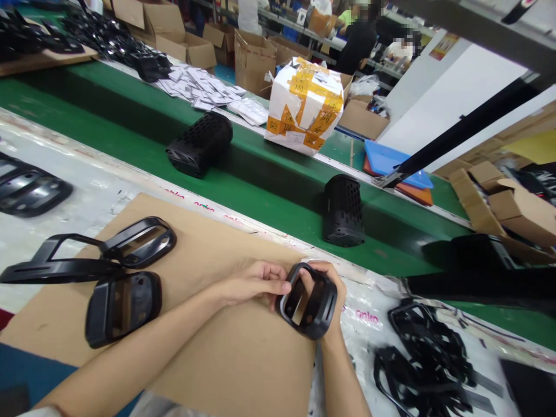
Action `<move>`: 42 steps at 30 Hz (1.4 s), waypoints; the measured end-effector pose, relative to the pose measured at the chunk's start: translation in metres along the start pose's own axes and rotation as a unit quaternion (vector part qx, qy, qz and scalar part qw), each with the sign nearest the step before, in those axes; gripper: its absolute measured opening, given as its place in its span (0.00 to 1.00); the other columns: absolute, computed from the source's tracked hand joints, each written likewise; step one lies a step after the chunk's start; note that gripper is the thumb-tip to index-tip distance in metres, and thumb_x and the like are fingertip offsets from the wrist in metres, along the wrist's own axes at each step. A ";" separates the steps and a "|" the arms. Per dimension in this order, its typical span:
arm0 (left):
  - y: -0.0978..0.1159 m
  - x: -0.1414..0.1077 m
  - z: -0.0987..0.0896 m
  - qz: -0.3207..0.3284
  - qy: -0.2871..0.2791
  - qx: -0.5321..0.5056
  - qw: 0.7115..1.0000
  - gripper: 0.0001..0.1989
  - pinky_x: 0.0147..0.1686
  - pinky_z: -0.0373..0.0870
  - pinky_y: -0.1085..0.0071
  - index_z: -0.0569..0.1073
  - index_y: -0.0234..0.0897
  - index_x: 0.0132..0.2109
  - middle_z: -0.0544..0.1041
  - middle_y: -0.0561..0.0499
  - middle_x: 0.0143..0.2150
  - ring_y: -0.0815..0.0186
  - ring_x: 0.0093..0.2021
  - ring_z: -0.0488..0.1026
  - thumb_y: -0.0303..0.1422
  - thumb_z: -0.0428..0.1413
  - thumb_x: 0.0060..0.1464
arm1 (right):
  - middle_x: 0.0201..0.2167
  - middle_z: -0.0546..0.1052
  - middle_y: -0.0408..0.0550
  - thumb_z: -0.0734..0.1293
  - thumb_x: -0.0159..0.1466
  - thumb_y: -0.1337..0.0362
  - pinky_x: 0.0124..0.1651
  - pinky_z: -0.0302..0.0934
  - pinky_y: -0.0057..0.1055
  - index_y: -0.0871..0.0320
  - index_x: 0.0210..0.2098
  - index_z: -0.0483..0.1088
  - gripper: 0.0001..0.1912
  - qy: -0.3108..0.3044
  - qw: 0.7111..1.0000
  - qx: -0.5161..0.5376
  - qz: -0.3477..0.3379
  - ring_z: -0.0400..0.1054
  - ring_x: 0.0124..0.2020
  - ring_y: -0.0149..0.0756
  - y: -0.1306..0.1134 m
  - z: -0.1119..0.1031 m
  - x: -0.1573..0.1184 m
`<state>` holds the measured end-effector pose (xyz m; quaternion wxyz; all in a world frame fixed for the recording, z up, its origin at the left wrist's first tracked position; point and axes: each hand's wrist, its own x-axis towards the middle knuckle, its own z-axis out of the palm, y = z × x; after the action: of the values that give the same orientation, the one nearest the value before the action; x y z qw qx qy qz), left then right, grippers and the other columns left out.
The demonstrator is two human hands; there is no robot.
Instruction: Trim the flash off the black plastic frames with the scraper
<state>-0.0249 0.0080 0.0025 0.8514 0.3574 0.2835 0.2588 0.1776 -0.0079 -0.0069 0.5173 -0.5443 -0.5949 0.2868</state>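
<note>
Over the right side of a cardboard sheet (217,353), a black plastic frame (319,313) with a wide opening is held between both hands. My right hand (336,284) wraps round its right and top edge, one finger showing through the opening. At its left rim my left hand (264,284) pinches the edge, thumb on top. Similar black frames lie at the left of the sheet: one flat (124,307), another (147,240) leaning against a longer black piece (61,266).
A green conveyor belt (269,191) runs across, carrying two black perforated housings (202,142) (344,211). A taped white box (304,107) stands behind them. Black parts (425,359) are heaped at right. A dark metal post (469,124) slants across the upper right.
</note>
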 end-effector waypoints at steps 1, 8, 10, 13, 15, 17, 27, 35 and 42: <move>0.000 0.000 0.000 -0.008 -0.008 -0.006 1.000 0.25 0.29 0.72 0.74 0.73 0.33 0.34 0.78 0.51 0.29 0.70 0.26 0.75 0.49 0.72 0.47 | 0.31 0.80 0.45 0.76 0.64 0.54 0.36 0.71 0.35 0.55 0.35 0.75 0.12 -0.010 1.000 -0.005 0.006 0.75 0.31 0.39 0.001 -0.001 -0.001; -0.002 0.000 -0.004 -0.017 -0.015 -0.047 0.999 0.27 0.24 0.68 0.77 0.75 0.32 0.34 0.77 0.50 0.28 0.71 0.24 0.73 0.52 0.72 0.47 | 0.25 0.81 0.42 0.74 0.68 0.56 0.30 0.69 0.32 0.54 0.33 0.76 0.11 -0.067 0.996 0.032 0.042 0.75 0.24 0.37 -0.006 -0.001 -0.004; -0.001 0.001 -0.005 -0.013 -0.001 -0.049 0.999 0.25 0.24 0.69 0.76 0.76 0.31 0.33 0.77 0.50 0.28 0.71 0.25 0.73 0.51 0.72 0.47 | 0.25 0.80 0.41 0.74 0.68 0.57 0.29 0.68 0.30 0.54 0.32 0.75 0.11 -0.063 0.997 0.019 0.036 0.74 0.23 0.36 -0.008 -0.001 -0.003; 0.000 0.002 -0.006 -0.017 0.019 -0.061 0.998 0.23 0.24 0.69 0.75 0.77 0.31 0.32 0.77 0.50 0.27 0.70 0.24 0.73 0.48 0.72 0.47 | 0.26 0.80 0.41 0.73 0.69 0.57 0.28 0.66 0.30 0.54 0.33 0.76 0.10 -0.067 0.998 -0.006 0.014 0.74 0.24 0.35 -0.008 -0.001 -0.003; 0.002 0.003 -0.006 -0.016 0.025 -0.075 0.997 0.22 0.25 0.69 0.75 0.78 0.31 0.33 0.77 0.50 0.27 0.70 0.25 0.72 0.47 0.73 0.46 | 0.27 0.80 0.42 0.72 0.70 0.57 0.30 0.67 0.30 0.54 0.35 0.76 0.09 -0.071 0.997 -0.018 -0.001 0.74 0.26 0.36 -0.006 -0.001 -0.003; 0.003 0.003 -0.005 -0.011 0.025 -0.087 0.996 0.21 0.27 0.70 0.76 0.78 0.31 0.33 0.76 0.51 0.27 0.71 0.26 0.72 0.45 0.73 0.45 | 0.29 0.81 0.42 0.71 0.71 0.57 0.32 0.68 0.31 0.54 0.37 0.76 0.09 -0.067 0.998 -0.017 -0.002 0.75 0.28 0.36 -0.003 0.000 -0.004; 0.004 0.004 -0.010 -0.006 0.034 -0.020 0.999 0.20 0.20 0.67 0.76 0.78 0.31 0.34 0.75 0.51 0.24 0.71 0.21 0.70 0.46 0.68 0.51 | 0.35 0.82 0.43 0.70 0.72 0.58 0.41 0.69 0.32 0.53 0.43 0.76 0.06 -0.077 0.997 -0.015 0.005 0.77 0.35 0.38 0.006 0.000 -0.005; 0.008 0.003 -0.013 0.019 0.078 0.100 0.992 0.21 0.23 0.72 0.74 0.79 0.32 0.39 0.75 0.51 0.24 0.68 0.22 0.72 0.49 0.61 0.57 | 0.44 0.82 0.46 0.66 0.74 0.61 0.47 0.69 0.33 0.51 0.51 0.76 0.08 -0.107 0.993 -0.051 -0.017 0.78 0.44 0.40 0.005 -0.002 -0.002; 0.002 0.006 -0.014 0.064 0.180 0.225 0.955 0.18 0.21 0.66 0.75 0.75 0.35 0.35 0.70 0.56 0.23 0.70 0.20 0.68 0.47 0.57 0.60 | 0.52 0.82 0.49 0.63 0.75 0.61 0.55 0.70 0.39 0.51 0.57 0.74 0.14 -0.166 0.985 -0.035 0.023 0.77 0.52 0.44 0.006 0.000 0.000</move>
<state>-0.0305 0.0197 -0.0063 0.6655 0.5045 0.4598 0.3020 0.1801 -0.0060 -0.0126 0.3848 -0.5206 -0.6695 0.3641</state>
